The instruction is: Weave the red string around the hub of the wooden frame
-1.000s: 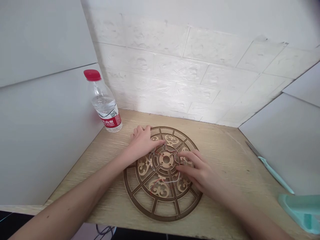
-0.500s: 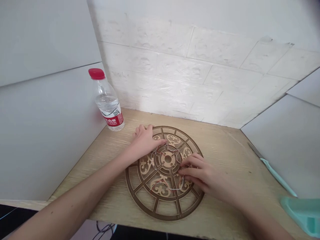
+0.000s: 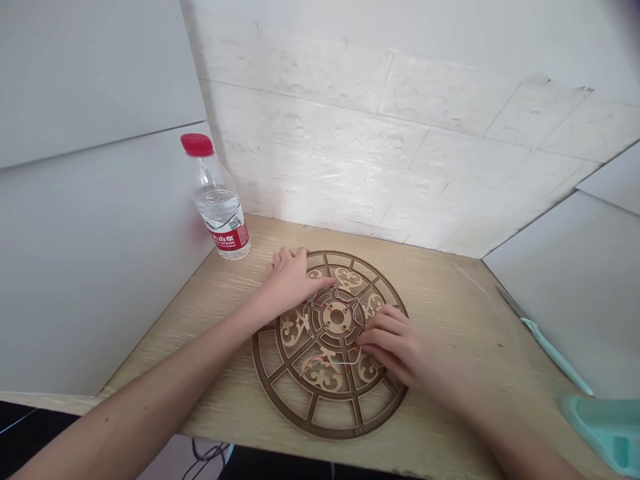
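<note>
A round brown openwork disc (image 3: pixel 320 421) with scrolled ornaments and a pale centre plate lies flat on the table. My left hand (image 3: pixel 290 283) grips its far-left part, fingers bent at the outer rim and thumb stretched toward the inner rings. Thin red and white wire (image 3: pixel 345 363) runs loosely around the centre, one stretch trailing over the near scrollwork. My right hand (image 3: pixel 393 340) is closed at the right of the centre, thumb and fingertips pinching the wire. The fingertips partly hide the wire there.
A water bottle (image 3: pixel 223 220) with a red cap stands at the back left by a grey panel (image 3: pixel 100 253). On the right lie a mint-handled knife-like tool (image 3: pixel 557 357) and a mint plastic piece (image 3: pixel 605 427). A white brick-pattern wall (image 3: pixel 350 147) closes the back.
My right fingers have drawn closer together, and the white wire near them has shifted, now running straighter toward the fingertips. My left hand stays at its place on the disc.
</note>
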The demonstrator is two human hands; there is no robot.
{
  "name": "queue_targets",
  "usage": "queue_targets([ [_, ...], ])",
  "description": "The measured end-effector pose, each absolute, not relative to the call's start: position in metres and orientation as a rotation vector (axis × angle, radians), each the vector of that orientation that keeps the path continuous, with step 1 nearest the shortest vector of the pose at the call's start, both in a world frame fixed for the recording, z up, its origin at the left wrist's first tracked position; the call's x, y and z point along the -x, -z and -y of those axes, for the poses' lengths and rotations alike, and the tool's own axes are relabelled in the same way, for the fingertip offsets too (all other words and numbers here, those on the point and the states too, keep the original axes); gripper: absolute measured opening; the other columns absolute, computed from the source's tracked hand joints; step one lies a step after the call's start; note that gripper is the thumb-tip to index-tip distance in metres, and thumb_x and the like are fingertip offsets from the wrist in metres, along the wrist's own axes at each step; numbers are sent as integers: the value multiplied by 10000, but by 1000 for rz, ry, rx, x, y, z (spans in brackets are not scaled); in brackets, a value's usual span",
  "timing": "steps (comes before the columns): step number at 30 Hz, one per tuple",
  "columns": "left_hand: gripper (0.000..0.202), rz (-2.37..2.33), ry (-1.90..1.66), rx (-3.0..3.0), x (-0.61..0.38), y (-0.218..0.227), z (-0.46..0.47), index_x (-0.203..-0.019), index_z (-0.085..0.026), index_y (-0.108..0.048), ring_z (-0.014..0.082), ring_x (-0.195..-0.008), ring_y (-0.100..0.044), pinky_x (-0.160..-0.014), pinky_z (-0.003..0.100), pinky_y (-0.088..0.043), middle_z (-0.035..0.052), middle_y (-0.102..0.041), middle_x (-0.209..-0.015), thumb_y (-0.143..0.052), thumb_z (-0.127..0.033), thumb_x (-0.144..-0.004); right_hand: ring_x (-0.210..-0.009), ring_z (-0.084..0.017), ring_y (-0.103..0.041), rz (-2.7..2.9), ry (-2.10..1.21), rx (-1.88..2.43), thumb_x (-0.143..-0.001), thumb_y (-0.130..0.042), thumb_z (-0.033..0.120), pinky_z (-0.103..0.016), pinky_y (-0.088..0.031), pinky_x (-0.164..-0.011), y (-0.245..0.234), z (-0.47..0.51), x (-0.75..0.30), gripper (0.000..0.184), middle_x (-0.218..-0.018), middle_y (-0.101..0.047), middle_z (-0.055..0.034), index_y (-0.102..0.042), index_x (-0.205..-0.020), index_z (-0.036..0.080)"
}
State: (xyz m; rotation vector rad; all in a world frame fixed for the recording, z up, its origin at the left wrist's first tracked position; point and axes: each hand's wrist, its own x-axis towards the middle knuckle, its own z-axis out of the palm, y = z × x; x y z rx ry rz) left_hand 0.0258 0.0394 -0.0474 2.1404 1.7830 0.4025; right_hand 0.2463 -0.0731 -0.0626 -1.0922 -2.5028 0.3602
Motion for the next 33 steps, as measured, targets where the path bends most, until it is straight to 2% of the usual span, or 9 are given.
queue_targets([
  [13, 931, -1769, -426, -2160, -28, 50, -38, -1279, -200, -467, 380, -1206, -410, -960, 465, -360, 184, -467, -1214, -487, -837, -601, -919, -192, -474, 2422, -304, 1082, -936, -477, 165, -346, -472, -786, 73, 75, -231, 189, -921, -601, -57, -636, -1026, 212],
  [18, 941, -1770, -425, -2165, -27, 52, -39, -1286, -205, -458, 383, -1212, -407, -954, 470, -364, 185, -456, -1212, -471, -851, -601, -865, -189, -466, 2432, -204, 1023, -927, -470, 124, -340, -467, -740, 74, 77, -228, 194, -898, -601, -67, -635, -1010, 184],
  [33, 911, -1788, -392, -2161, -28, 50, -37, -1290, -201, -451, 381, -1219, -394, -950, 463, -367, 183, -451, -1214, -494, -817, -621, -852, -190, -500, 2467, -35, 924, -912, -455, 75, -334, -499, -728, 71, 78, -223, 216, -878, -627, -83, -637, -1014, 134],
])
